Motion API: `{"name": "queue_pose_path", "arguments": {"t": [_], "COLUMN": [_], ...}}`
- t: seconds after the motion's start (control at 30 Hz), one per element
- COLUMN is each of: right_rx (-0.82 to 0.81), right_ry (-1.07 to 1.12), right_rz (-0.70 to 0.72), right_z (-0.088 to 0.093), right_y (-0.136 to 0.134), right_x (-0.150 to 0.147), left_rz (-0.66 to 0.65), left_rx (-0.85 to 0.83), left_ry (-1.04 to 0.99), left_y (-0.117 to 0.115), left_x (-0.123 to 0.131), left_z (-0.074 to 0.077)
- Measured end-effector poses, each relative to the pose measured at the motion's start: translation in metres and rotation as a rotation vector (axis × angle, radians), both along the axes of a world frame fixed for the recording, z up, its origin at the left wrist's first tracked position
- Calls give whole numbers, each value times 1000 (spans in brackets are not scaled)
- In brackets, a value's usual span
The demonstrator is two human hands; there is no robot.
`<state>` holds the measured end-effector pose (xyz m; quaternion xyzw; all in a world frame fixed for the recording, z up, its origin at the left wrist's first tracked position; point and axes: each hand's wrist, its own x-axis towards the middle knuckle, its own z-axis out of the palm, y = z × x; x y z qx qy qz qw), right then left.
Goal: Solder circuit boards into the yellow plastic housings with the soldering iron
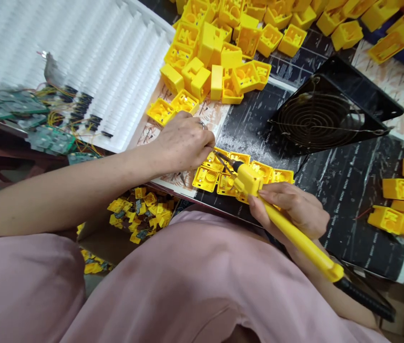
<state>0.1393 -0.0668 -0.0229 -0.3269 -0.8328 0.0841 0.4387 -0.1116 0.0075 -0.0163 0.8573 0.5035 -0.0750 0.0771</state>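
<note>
My right hand is wrapped round the yellow handle of a soldering iron, whose black cord leads off to the lower right. Its metal tip points up and left, toward the fingers of my left hand. Those fingers are pinched together over the left end of a group of open yellow plastic cases; whatever they hold is hidden. The cases stand side by side near the table's front edge, with small metal parts inside. The iron and my right hand partly cover them.
A heap of yellow cases lies at the back. A black fan stands right of centre. More cases sit at the far right. Green circuit boards with wires rest on a white ridged tray. Below is a box of yellow parts.
</note>
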Motion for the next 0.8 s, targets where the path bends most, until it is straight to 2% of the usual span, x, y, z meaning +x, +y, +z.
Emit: {"name": "queue_pose_path", "arguments": {"t": [0.13,0.3,0.43,0.6,0.7,0.8], "right_rx": [-81,-154,-128,-46,-74,-92], "right_ry": [13,28,24,-27,-106,-77], "right_rz": [-24,41,111,153,172,147], "right_z": [5,8,5,4,8,11], "right_y": [-7,-10,-4,3,2,-1], "right_x": [5,12,12,6,8,14], "left_rz": [34,80,38,29,20,16], "left_rx": [-28,-98,-121,-87,-92,-100], "left_ry": [-63,-110,-133,-116,-106,-129], "left_y": [-1,-8,-15,-17,-16,-17], "left_x": [-4,-13,-22,-21,-18,-18], "left_z": [-2,5,6,-2,-4,-4]}}
